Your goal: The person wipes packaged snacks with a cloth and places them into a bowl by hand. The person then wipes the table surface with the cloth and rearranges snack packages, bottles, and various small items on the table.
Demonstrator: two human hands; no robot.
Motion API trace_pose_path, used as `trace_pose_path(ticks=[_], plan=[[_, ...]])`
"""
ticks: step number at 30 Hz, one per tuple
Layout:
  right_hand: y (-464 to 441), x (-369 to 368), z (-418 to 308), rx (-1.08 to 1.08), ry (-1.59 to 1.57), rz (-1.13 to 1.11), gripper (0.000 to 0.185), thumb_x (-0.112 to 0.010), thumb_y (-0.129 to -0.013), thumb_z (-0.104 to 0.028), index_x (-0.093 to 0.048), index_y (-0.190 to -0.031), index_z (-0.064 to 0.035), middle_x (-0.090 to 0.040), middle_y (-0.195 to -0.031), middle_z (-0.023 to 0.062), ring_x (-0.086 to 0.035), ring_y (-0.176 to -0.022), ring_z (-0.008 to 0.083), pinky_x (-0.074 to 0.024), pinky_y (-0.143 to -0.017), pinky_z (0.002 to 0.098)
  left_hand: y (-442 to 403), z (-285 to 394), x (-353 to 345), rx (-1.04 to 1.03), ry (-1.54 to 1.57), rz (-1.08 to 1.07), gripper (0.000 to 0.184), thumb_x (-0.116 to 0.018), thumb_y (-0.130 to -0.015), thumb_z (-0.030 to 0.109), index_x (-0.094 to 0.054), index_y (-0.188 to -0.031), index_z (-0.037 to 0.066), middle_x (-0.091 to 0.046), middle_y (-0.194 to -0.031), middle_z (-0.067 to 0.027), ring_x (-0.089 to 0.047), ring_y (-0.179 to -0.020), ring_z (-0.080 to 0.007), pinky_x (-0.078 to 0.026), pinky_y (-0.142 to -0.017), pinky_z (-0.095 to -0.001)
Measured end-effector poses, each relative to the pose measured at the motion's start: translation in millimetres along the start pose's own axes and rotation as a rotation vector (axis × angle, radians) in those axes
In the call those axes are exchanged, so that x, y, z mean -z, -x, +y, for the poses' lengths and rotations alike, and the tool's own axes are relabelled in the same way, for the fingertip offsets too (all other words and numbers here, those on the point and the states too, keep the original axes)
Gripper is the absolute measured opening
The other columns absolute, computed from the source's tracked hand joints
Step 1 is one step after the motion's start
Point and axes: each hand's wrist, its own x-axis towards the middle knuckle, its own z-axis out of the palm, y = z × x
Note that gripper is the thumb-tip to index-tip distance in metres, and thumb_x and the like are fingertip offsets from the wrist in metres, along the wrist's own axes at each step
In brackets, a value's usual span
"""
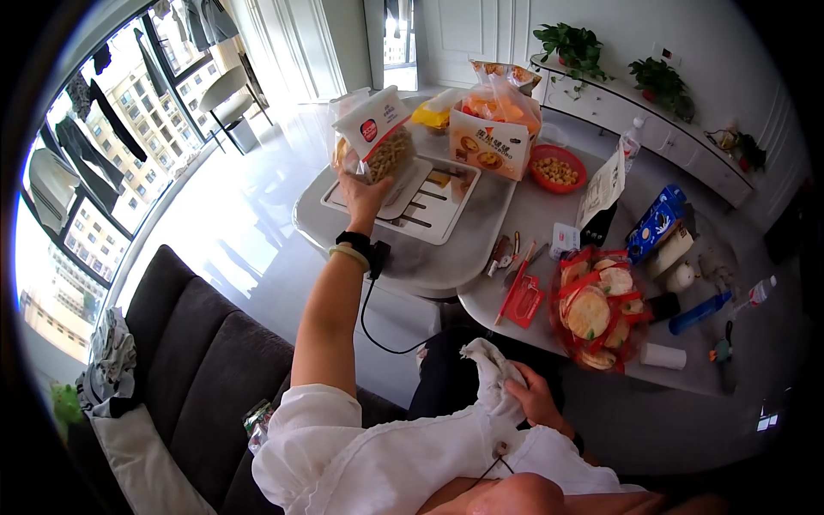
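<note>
My left hand (365, 197) is stretched far forward, its fingers closed on the lower part of a food bag (388, 154). The bag has a white top, a red round logo and a clear front that shows brownish pieces. It stands upright at the far left end of the table, beside a white slotted tray (436, 225). Close to my body, my right hand (534, 395) grips a crumpled white cloth (491, 378) above my lap. Some of its fingers are hidden.
Near the tray stand a paper carrier bag (489, 148) and a red bowl (558, 168) of round snacks. A red net bag of flat breads (592, 311), a blue box (657, 223) and bottles occupy the right side. A dark sofa (206, 343) is at left.
</note>
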Motion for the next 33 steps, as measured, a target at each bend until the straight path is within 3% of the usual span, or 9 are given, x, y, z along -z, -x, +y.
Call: trace_pose_path(ticks=[4,10,13,26,30,33], plan=[[-4.2,-2.2,-1.6,-0.013,-0.024,-0.009,0.043,-0.060,-0.091,-0.007,-0.053,-0.133,0.0024,-0.061,-0.123,0.0081,-0.056,-0.111,0.0144,-0.0427,-0.099,0.0286,-3.0,5.8,5.2,0.095,-0.001,-0.040,0.091,-0.090,-0.061,0.027,-0.041,-0.131,-0.005,-0.058,-0.120,-0.0216,-0.059,-0.111,-0.0330,-0.047,-0.096,-0.0384],[-7.9,-9.8,-13.6,-0.010,-0.006,-0.050,0.045,-0.061,-0.091,-0.008,-0.052,-0.134,0.0026,-0.061,-0.124,0.0080,-0.056,-0.111,0.0141,-0.0426,-0.100,0.0282,-3.1,-0.9,14.5,0.066,-0.042,0.012,0.072,-0.089,-0.062,0.026,-0.051,-0.115,-0.004,-0.062,-0.109,-0.0196,-0.061,-0.101,-0.0312,-0.049,-0.087,-0.0398],[-11.4,-14.1,-14.6,0.021,-0.004,-0.066,0.045,-0.061,-0.091,-0.008,-0.052,-0.135,0.0024,-0.061,-0.124,0.0079,-0.055,-0.112,0.0141,-0.0425,-0.100,0.0281,-3.4,-0.6,23.8,0.125,0.078,-0.064,0.071,-0.089,-0.063,0.027,-0.052,-0.115,-0.005,-0.063,-0.106,-0.0195,-0.062,-0.099,-0.0313,-0.049,-0.086,-0.0392],[-12.9,-26.2,-18.2,0.018,0.038,-0.059,0.044,-0.061,-0.091,-0.008,-0.053,-0.133,0.0020,-0.062,-0.122,0.0071,-0.056,-0.111,0.0148,-0.0421,-0.100,0.0282,-11.0,17.2,53.3,0.034,0.146,-0.005,0.064,-0.087,-0.068,0.019,-0.053,-0.116,-0.007,-0.066,-0.103,-0.0171,-0.065,-0.091,-0.0231,-0.053,-0.080,-0.0345],[-16.2,-29.2,-16.3,0.022,0.023,-0.065,0.043,-0.061,-0.092,-0.009,-0.054,-0.133,0.0016,-0.062,-0.121,0.0070,-0.056,-0.110,0.0146,-0.0425,-0.100,0.0281,-11.4,57.0,89.4,-0.031,0.291,0.050,0.060,-0.085,-0.069,0.017,-0.051,-0.112,-0.007,-0.065,-0.100,-0.0182,-0.064,-0.091,-0.0236,-0.053,-0.079,-0.0346],[-16.0,-35.6,-14.8,0.000,0.004,-0.096,0.043,-0.061,-0.092,-0.009,-0.054,-0.133,0.0016,-0.062,-0.121,0.0071,-0.056,-0.109,0.0143,-0.0431,-0.099,0.0279,-18.8,60.0,93.6,0.038,0.314,0.044,0.061,-0.086,-0.069,0.020,-0.051,-0.112,-0.006,-0.064,-0.101,-0.0190,-0.064,-0.092,-0.0262,-0.052,-0.080,-0.0365]])
